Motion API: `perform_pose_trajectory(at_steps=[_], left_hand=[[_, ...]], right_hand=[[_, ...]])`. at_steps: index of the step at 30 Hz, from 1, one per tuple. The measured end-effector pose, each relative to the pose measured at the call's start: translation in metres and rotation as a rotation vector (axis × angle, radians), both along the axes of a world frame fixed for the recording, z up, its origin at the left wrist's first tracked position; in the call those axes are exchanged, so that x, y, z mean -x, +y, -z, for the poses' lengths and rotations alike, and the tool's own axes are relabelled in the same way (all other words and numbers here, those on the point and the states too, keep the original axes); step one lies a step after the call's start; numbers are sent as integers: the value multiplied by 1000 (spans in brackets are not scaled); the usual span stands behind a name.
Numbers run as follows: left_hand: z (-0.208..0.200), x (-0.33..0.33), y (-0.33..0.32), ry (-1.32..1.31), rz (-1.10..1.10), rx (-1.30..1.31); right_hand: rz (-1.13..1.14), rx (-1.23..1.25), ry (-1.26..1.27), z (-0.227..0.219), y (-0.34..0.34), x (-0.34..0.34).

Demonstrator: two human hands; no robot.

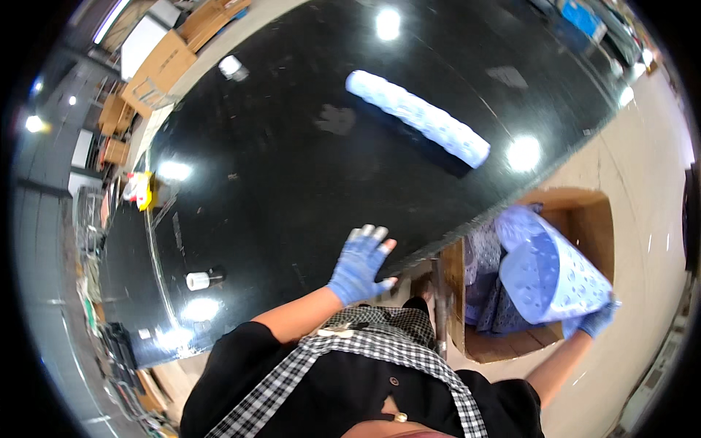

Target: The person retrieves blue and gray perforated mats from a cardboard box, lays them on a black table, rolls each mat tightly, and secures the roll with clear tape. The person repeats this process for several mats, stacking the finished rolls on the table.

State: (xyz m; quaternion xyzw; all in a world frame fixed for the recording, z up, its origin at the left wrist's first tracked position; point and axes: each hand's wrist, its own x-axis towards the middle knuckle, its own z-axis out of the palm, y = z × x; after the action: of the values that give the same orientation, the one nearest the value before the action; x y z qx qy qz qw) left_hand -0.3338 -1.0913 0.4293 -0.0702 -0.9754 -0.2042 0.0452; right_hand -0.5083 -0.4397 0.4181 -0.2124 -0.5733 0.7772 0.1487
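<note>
My left hand point(359, 264), in a blue glove with bare fingertips showing, lies spread on the black table point(292, 182) near its front edge and holds nothing. Out to the right, my right hand point(602, 318), gloved in the same blue, grips the edge of a light-blue patterned plastic sheet point(577, 285), loosely curled into a wide cone. This sheet is over an open cardboard box point(600, 219) that holds more bluish and grey patterned sheets point(483, 252). Farther back on the table rests a rolled light-blue patterned sheet point(418, 117), lying at a slant.
Two small white rolls, one far point(232, 68) and one near point(198, 281), stand on the table's left part. A yellow and red packet point(140, 191) sits by the left edge. Cardboard cartons point(162, 73) are stacked beyond. Bright lamp reflections show on the tabletop.
</note>
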Motion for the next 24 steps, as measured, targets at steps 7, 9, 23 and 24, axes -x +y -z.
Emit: perform_pose_trajectory(at_steps=[7, 9, 23, 24], left_hand=[[-57, -103, -149, 37, -715, 249], [-44, -178, -213, -51, -1101, 410], [-5, -361, -374, 184, -1546, 355], [-11, -371, -378, 307, -1447, 269]], right_hand=[[-351, -569, 326, -361, -219, -52], [-444, -669, 346, -406, -284, -77], [-1752, -1478, 323, -485, -745, -189], [-1853, -1618, 374, -458, -782, -193]])
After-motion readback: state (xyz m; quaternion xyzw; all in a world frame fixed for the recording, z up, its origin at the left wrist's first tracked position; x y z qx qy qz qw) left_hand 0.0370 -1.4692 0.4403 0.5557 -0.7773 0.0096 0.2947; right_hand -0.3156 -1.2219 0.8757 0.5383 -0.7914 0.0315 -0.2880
